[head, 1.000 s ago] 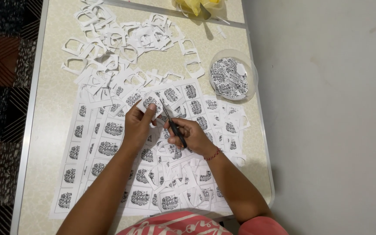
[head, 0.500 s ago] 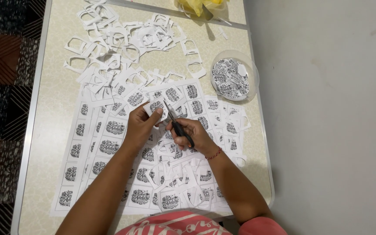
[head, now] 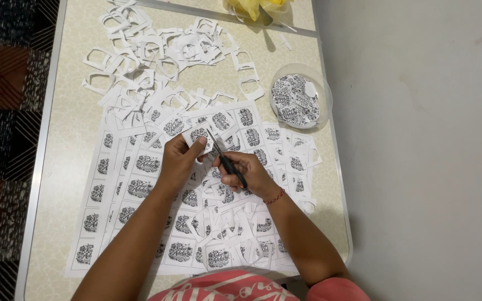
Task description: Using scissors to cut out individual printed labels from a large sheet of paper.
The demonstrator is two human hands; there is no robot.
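Note:
My left hand (head: 178,160) pinches a small paper square (head: 198,134) printed with a black ornate design, held just above the table. My right hand (head: 247,174) grips black-handled scissors (head: 222,154) whose blades point up and left, touching the right edge of that square. Beneath both hands lie printed sheets (head: 135,184) with rows of the same design, partly cut into strips and pieces.
White paper offcuts (head: 157,56) are heaped at the far part of the beige table (head: 73,111). A clear round container (head: 299,100) full of cut-out pieces stands at the right. A yellow bag (head: 252,6) sits at the far edge. Grey floor lies right, patterned rug left.
Both hands have stayed in place over the sheets. The scissors blades have shifted slightly along the held paper square.

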